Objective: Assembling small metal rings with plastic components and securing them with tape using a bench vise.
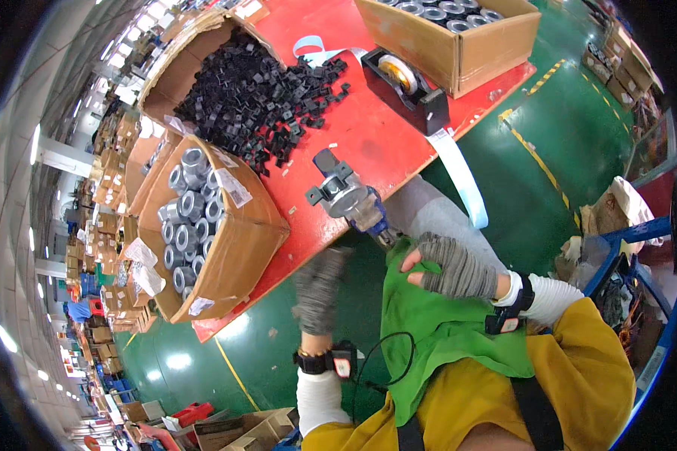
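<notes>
My left hand [322,289], in a grey knitted glove, hangs just off the table's near edge; motion smears its fingers. My right hand [455,267], in a grey fingerless glove, lies over the green apron [447,319] with its fingers curled in. Whatever may be inside that grip is hidden. Between and beyond the hands, at the table edge, stands a blue and silver metal fixture [365,210]. A silver ring-shaped part [346,197] sits on it, with small black plastic pieces [341,171] at its sides. Neither hand visibly touches the fixture.
The red table [384,143] carries a heap of black plastic pieces [241,98] spilling from a carton. A cardboard box [252,233] of silver cylindrical parts stands left, another box [496,56] at the far right. A black tape dispenser [429,109] trails a pale strip [462,180] over the edge.
</notes>
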